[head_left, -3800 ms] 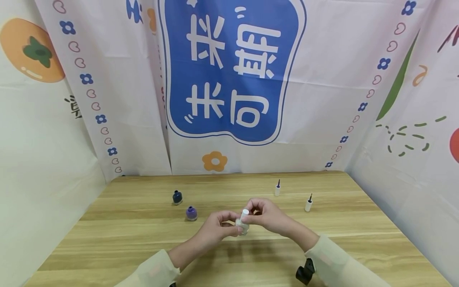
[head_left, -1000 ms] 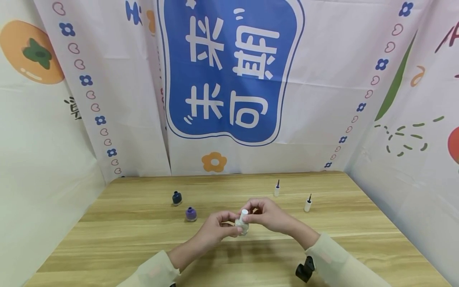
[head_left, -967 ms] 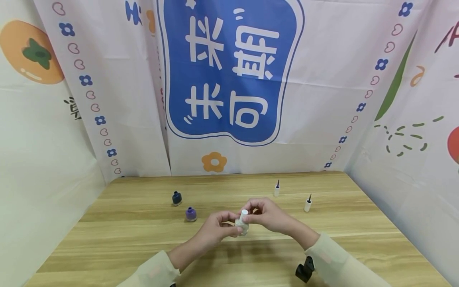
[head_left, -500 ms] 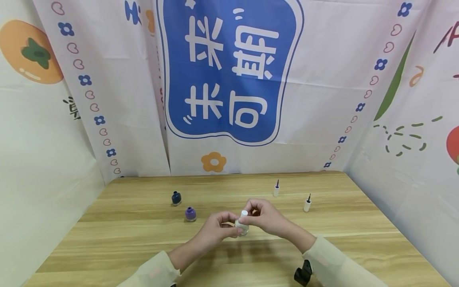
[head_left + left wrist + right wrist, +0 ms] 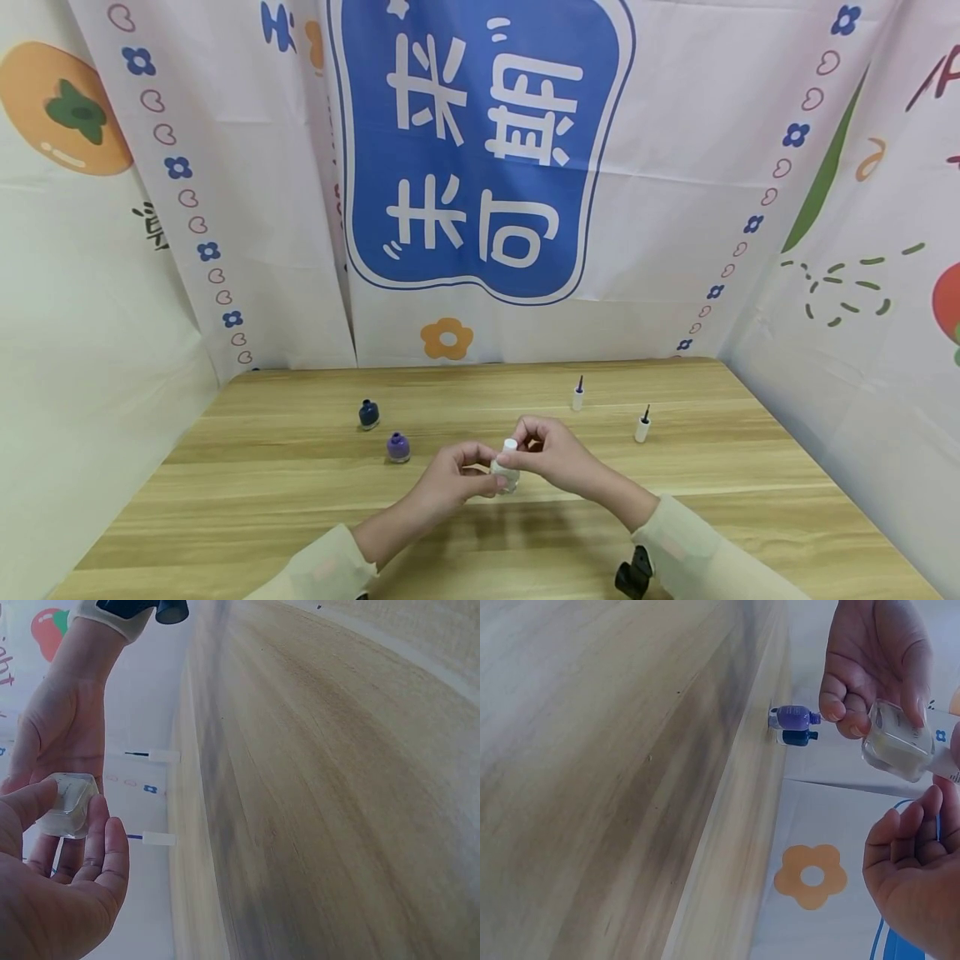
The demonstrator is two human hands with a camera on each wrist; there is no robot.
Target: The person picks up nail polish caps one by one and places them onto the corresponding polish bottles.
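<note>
A clear nail polish bottle with pale contents [image 5: 897, 746] is held above the table by my left hand [image 5: 452, 473], between thumb and fingers. Its white cap [image 5: 511, 445] sits on the bottle's neck, and my right hand [image 5: 557, 455] pinches it between thumb and fingers. Seen from the left wrist, the bottle's glass base [image 5: 69, 806] faces the camera; the cap is hidden there. To the left stand an uncapped purple nail polish bottle [image 5: 399, 448] and an uncapped dark teal one [image 5: 369, 415], both upright.
At the right, two white brush caps stand with brushes up: a farther purple-tipped one [image 5: 578, 395] and a nearer dark-tipped one [image 5: 642, 427]. The wooden table [image 5: 285, 500] meets printed cloth walls [image 5: 660, 275] at the back and sides.
My right hand has shifted slightly left and its thumb now lies differently across the white cap. My left hand and the bottle stay nearly in place. The other bottles and caps have not moved.
</note>
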